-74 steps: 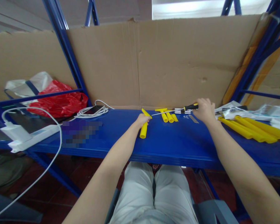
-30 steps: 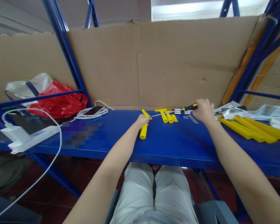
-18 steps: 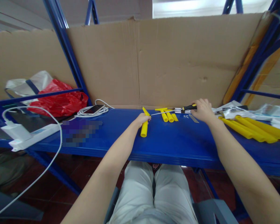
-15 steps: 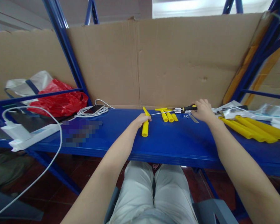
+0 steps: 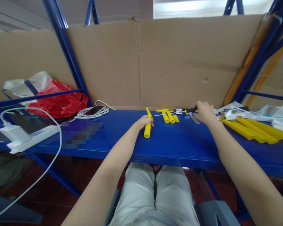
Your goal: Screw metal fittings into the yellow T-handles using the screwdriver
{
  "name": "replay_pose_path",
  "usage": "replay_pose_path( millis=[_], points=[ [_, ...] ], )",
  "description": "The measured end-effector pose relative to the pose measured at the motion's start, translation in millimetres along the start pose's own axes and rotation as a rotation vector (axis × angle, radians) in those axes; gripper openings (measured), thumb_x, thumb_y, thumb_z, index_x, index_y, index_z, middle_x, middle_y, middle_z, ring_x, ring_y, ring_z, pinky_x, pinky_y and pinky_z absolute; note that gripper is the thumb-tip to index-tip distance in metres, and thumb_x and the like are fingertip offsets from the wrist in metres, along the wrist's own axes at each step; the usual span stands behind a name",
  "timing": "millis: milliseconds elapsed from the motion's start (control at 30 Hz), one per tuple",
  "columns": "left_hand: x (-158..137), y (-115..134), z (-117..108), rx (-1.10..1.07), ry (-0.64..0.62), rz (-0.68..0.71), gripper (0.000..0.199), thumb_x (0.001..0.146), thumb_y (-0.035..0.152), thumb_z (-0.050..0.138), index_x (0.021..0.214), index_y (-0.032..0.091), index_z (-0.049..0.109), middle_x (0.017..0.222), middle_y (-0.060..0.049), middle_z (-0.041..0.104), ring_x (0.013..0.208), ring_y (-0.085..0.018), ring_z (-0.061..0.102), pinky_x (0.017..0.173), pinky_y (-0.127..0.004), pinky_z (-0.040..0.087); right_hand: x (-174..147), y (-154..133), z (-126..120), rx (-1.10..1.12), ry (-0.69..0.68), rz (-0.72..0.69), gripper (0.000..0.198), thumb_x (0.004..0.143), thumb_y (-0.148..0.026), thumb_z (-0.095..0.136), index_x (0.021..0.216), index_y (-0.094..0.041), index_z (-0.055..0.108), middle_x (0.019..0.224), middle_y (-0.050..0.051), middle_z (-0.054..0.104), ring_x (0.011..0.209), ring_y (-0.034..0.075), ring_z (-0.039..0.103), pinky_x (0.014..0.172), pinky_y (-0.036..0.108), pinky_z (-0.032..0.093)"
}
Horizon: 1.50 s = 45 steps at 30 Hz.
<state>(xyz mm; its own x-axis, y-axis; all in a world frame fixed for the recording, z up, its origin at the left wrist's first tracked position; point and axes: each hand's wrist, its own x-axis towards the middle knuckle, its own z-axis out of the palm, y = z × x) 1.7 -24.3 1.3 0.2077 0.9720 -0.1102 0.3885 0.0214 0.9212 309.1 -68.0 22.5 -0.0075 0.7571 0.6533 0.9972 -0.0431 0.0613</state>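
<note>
My left hand (image 5: 145,121) is closed around a yellow T-shaped plastic handle (image 5: 147,131), whose open round end points toward me. In my right hand (image 5: 205,112) is a screwdriver (image 5: 190,110) with a black and yellow grip. Its long thin shaft reaches left to the side of the yellow handle, at my left fingers; the very tip is hidden there. Just behind the shaft lie several more yellow T-shaped pieces (image 5: 165,116). Below the screwdriver's grip, a small flat metal strip (image 5: 195,119) rests beside tiny pale bits (image 5: 187,117).
Long yellow tubes (image 5: 252,131) and clear plastic bags (image 5: 277,117) lie at the right of the blue table (image 5: 174,144). A coiled white cable (image 5: 91,113), a red bag (image 5: 61,99) and a white power strip (image 5: 35,138) are at the left. Cardboard (image 5: 179,62) stands behind.
The yellow handle's top has tilted slightly to the right in my left hand. My right hand stays on the screwdriver, a touch lower. The camera view has shifted slightly.
</note>
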Motion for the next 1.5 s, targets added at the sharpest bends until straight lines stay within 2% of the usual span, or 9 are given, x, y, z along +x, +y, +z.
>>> replay_pose_path(
  millis=[200,333,533,800,1100,1300,1500],
  points=[
    [-6,4,-1,0.064,0.009,0.035,0.022,0.079,-0.002,0.055,0.065,0.014,0.056,0.049,-0.002,0.058,0.047,-0.013,0.055,0.059,-0.024,0.049,3,8,5,0.033,-0.017,-0.053,0.033,0.075,-0.031,0.052,0.1,-0.019,0.069,0.098,0.016,0.064,0.098,0.035,0.05,0.077,0.044,0.038],
    [-6,4,-1,0.071,0.009,0.042,0.023,0.077,-0.003,0.054,0.061,0.014,0.056,0.049,-0.002,0.058,0.047,-0.013,0.055,0.058,-0.024,0.049,4,9,6,0.019,-0.042,-0.038,0.033,0.075,-0.03,0.054,0.101,-0.019,0.072,0.097,0.015,0.063,0.098,0.034,0.051,0.077,0.043,0.039],
    [-3,3,0,0.073,0.007,0.035,0.02,0.077,-0.003,0.052,0.068,0.015,0.056,0.046,-0.001,0.056,0.044,-0.013,0.053,0.052,-0.023,0.046,3,8,4,-0.025,-0.034,-0.067,0.025,0.073,-0.022,0.057,0.094,-0.021,0.07,0.096,0.014,0.062,0.097,0.033,0.052,0.076,0.041,0.038],
    [-3,3,0,0.11,-0.014,0.05,0.02,0.073,-0.005,0.054,0.07,0.015,0.056,0.045,0.0,0.056,0.042,-0.013,0.051,0.05,-0.023,0.045,-1,-6,4,-0.082,-0.045,0.121,0.029,0.08,-0.023,0.053,0.107,-0.017,0.061,0.094,0.016,0.065,0.092,0.031,0.054,0.079,0.042,0.036],
    [-11,8,1,0.142,-0.024,0.046,0.02,0.076,-0.004,0.051,0.072,0.016,0.053,0.045,0.002,0.053,0.042,-0.012,0.05,0.051,-0.022,0.045,0,4,-1,-0.116,-0.152,0.014,0.035,0.08,-0.028,0.052,0.11,-0.02,0.069,0.107,0.016,0.066,0.104,0.034,0.053,0.084,0.045,0.04],
    [-11,8,1,0.158,-0.026,0.045,0.019,0.075,-0.003,0.051,0.071,0.015,0.054,0.045,0.002,0.053,0.042,-0.012,0.049,0.053,-0.023,0.046,-1,1,-4,-0.164,-0.108,0.01,0.03,0.081,-0.026,0.05,0.104,-0.018,0.067,0.105,0.017,0.067,0.099,0.032,0.055,0.083,0.043,0.037],
    [-8,6,0,0.145,-0.029,0.042,0.018,0.076,-0.003,0.051,0.078,0.014,0.055,0.044,0.003,0.052,0.042,-0.012,0.049,0.052,-0.023,0.047,-2,-8,-8,-0.179,-0.25,0.085,0.033,0.087,-0.032,0.048,0.112,-0.015,0.06,0.089,0.017,0.071,0.083,0.03,0.063,0.08,0.042,0.037]
  ],
)
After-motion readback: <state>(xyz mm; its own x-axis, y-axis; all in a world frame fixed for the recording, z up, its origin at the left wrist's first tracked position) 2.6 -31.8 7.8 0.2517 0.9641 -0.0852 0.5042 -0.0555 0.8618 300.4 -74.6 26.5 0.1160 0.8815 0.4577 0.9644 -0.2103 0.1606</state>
